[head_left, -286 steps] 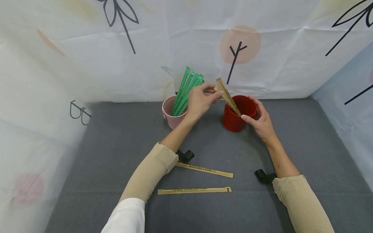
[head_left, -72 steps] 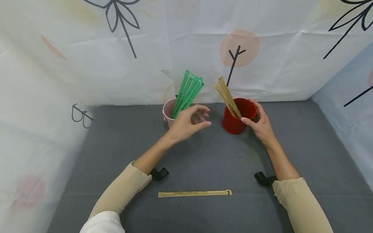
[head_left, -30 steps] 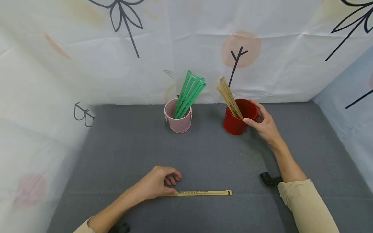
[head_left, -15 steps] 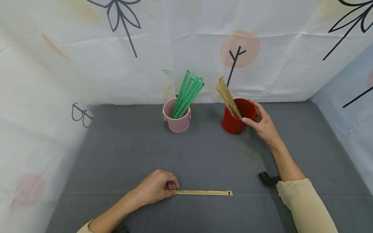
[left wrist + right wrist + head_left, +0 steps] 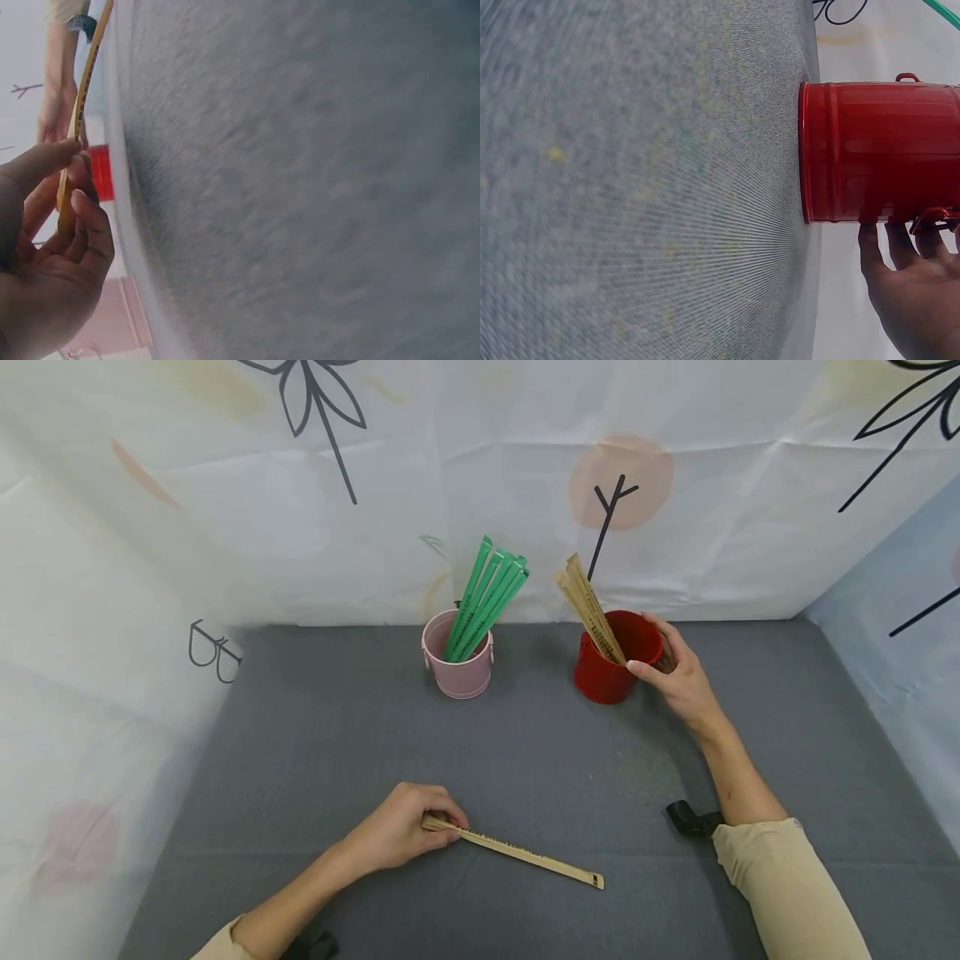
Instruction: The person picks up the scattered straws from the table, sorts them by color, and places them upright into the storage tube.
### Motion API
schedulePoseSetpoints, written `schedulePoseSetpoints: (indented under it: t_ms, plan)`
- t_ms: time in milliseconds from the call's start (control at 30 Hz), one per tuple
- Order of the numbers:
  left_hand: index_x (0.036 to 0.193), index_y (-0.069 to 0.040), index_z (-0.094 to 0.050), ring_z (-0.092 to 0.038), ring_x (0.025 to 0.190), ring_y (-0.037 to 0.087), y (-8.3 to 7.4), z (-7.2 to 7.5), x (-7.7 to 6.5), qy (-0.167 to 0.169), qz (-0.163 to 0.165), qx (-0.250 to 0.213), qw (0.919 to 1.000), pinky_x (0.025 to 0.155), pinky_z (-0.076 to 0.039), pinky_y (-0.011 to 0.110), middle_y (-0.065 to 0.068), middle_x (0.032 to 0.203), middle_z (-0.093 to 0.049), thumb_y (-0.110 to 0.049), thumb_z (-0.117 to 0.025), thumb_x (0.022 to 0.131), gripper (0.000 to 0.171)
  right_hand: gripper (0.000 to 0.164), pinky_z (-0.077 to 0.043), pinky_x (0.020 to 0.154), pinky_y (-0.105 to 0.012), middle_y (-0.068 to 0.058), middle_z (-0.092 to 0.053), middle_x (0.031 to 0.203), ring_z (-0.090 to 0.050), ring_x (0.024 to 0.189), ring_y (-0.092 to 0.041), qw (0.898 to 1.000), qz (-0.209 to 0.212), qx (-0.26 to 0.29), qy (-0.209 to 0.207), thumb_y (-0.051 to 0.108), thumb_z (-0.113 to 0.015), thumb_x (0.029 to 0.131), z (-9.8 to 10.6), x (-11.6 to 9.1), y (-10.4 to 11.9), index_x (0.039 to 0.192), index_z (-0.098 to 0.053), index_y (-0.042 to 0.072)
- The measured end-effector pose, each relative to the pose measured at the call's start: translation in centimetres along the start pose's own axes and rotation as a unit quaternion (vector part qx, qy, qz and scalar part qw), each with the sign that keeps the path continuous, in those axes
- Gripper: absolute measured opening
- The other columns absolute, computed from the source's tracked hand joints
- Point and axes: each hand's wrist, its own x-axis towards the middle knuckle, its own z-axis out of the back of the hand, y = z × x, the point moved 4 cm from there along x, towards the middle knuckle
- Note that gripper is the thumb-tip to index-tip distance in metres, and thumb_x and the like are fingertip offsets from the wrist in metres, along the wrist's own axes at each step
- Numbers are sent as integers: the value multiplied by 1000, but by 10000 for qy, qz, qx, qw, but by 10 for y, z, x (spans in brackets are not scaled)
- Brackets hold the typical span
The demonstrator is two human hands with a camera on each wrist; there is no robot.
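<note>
My left hand (image 5: 408,827) pinches one end of a long tan paper-wrapped straw (image 5: 528,857) with dark print. The straw slants across the front of the table, its other end pointing right and toward me. In the left wrist view thumb and fingertips close on the wrapped straw (image 5: 88,71). My right hand (image 5: 686,693) grips the side of a red bucket (image 5: 603,681), thumb at the rim. The right wrist view shows fingers against the wall of the red bucket (image 5: 892,150). Several tan wrapped straws (image 5: 588,610) lean left in it.
A pink bucket (image 5: 462,681) stands to the left of the red one, with several green wrapped straws (image 5: 487,602) leaning right in it. A patterned white cloth (image 5: 510,485) hangs behind the grey table cover (image 5: 360,718).
Another tan straw went from the table since the oldest frame. My left hand came back to the front, took hold of the last straw and lifted its left end. The right hand stays put.
</note>
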Motion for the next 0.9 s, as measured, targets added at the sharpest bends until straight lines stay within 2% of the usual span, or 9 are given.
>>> schedulePoseSetpoints:
  t_ms: [133, 333, 500, 633, 767, 900]
  plan:
    - [93, -26, -75, -63, 77, 2, -2, 8, 6, -291, -53, -236, 9993, 68, -53, 23, -15, 86, -68, -15, -80, 85, 14, 71, -39, 99, -16, -14, -40, 152, -45, 129, -16, 10000, 12, 44, -2, -2, -62, 95, 0, 0, 0, 156, -31, 16]
    - [90, -25, -77, -64, 71, 8, -8, 21, 15, -727, 106, -704, 9948, 63, -53, 26, -12, 81, -68, -11, -83, 81, 18, 71, -40, 99, -16, -15, -41, 151, -46, 128, -18, 10000, 40, 74, -1, -2, -62, 94, 0, 0, -1, 156, -31, 16]
    - [89, -21, -78, -64, 70, 9, -11, 31, 26, -1012, 79, -778, 9918, 62, -52, 25, -9, 80, -69, -8, -84, 79, 17, 71, -40, 99, -16, -14, -41, 151, -46, 128, -16, 10000, 13, -33, -17, -1, -63, 95, 0, -1, -1, 156, -31, 16]
    - [89, -13, -77, -64, 70, 13, -18, 42, 41, -1104, 268, -782, 9904, 62, -52, 25, -4, 80, -69, -4, -83, 79, 15, 71, -40, 99, -16, -14, -41, 151, -46, 128, -16, 10000, 28, -91, -21, -1, -62, 95, 1, -1, -1, 156, -30, 16]
    - [91, -8, -77, -65, 73, 16, -24, 54, 60, -1107, 497, -1117, 9863, 63, -52, 26, 1, 83, -71, 0, -81, 80, 14, 71, -40, 98, -16, -13, -42, 150, -46, 127, -16, 10000, 22, -27, -56, -1, -62, 95, 1, -1, -2, 156, -31, 16]
    - [94, -9, -78, -67, 75, 18, -21, 68, 80, -1300, 372, -1468, 9799, 66, -53, 25, 2, 88, -71, -3, -80, 83, 13, 71, -40, 99, -17, -12, -43, 150, -47, 127, -16, 10000, 36, 62, -62, -1, -63, 94, 0, -1, -1, 156, -32, 16]
